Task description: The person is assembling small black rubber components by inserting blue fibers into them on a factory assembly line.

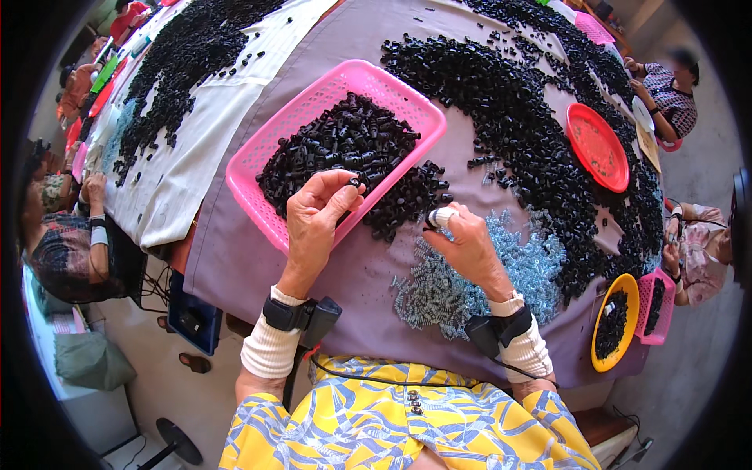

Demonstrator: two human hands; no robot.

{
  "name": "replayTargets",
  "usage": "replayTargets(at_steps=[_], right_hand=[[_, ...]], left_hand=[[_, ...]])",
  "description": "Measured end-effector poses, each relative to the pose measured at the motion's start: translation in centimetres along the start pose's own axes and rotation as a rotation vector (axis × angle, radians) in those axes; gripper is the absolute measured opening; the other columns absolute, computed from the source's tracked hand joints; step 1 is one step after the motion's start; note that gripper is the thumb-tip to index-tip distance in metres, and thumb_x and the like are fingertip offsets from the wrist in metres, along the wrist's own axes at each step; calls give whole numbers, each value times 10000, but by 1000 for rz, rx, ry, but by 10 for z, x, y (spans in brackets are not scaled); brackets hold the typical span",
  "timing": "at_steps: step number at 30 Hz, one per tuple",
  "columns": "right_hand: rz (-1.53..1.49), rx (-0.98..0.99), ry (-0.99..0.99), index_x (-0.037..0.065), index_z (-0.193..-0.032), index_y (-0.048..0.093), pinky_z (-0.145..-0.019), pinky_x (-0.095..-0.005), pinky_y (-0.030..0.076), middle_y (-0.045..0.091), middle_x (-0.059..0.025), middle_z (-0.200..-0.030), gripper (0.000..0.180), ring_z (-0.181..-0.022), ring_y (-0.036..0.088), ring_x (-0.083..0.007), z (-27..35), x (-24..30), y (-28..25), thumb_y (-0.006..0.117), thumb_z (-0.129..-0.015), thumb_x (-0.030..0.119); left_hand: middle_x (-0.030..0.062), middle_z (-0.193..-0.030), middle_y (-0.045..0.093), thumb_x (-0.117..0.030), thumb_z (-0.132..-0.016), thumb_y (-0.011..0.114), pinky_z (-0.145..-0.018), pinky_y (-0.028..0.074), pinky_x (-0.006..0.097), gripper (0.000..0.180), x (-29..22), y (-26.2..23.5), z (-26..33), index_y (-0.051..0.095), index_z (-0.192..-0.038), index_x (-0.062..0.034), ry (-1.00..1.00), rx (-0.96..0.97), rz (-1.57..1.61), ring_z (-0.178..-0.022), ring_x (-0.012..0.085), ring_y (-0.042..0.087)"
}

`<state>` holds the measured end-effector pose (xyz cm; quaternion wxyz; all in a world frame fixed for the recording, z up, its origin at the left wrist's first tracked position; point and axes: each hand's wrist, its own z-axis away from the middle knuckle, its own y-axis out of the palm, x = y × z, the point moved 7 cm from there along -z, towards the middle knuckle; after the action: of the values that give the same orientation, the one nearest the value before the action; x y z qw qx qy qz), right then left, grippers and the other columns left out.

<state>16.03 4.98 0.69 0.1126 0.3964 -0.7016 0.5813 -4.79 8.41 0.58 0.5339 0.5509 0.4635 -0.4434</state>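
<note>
While pinching black parts (354,182), both hands (313,215) over pink basket's (258,157) near rim.

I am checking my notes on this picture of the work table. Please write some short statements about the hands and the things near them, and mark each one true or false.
1. The left hand pinches a small black part above the pink basket. True.
2. The pink basket is empty. False: it holds a heap of black parts.
3. The right hand is over a pile of pale springs. True.
4. The round red plate lies between the two hands. False: it lies far off to the right, among the black parts.
</note>
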Motion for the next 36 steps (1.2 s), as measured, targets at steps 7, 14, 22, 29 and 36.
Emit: replayTargets(at_steps=[7,14,22,29,36], right_hand=[[-630,-158,218,-16,-951,638,-663,-266,506,644,-81,-806,165,-733,623,-140,-10,2,-16,657,-788,-30],[-352,-228,-32,-20,-943,624,-652,-310,504,616,-120,-837,170,-751,621,-249,-22,41,-35,631,-777,-56],[-38,-315,-287,-43,-853,578,-633,-381,495,585,-152,-791,117,-753,584,-322,-19,62,-38,631,-749,-44],[-78,-324,-222,-42,-836,572,-669,-403,486,586,-155,-785,86,-773,575,-325,-17,61,-39,621,-770,-16],[56,-170,-211,-9,-813,583,-732,-415,448,581,-141,-765,85,-790,561,-321,-19,60,-42,627,-777,55]], left_hand=[[107,-917,675,-64,-917,571,-755,521,269,161,-7,23,15,603,-1059,3,-32,95,171,-768,140,644],[81,-920,671,-96,-917,595,-728,531,251,188,14,49,20,598,-1077,2,-196,189,347,-759,110,636],[72,-928,668,-73,-893,621,-735,535,257,205,20,61,23,592,-1078,9,-208,224,361,-786,117,641],[66,-924,663,-34,-865,642,-737,544,260,206,12,64,25,586,-1058,9,-131,218,353,-794,122,646],[68,-934,653,-5,-865,623,-761,546,262,193,5,69,23,583,-1052,18,-85,222,290,-805,118,643]])
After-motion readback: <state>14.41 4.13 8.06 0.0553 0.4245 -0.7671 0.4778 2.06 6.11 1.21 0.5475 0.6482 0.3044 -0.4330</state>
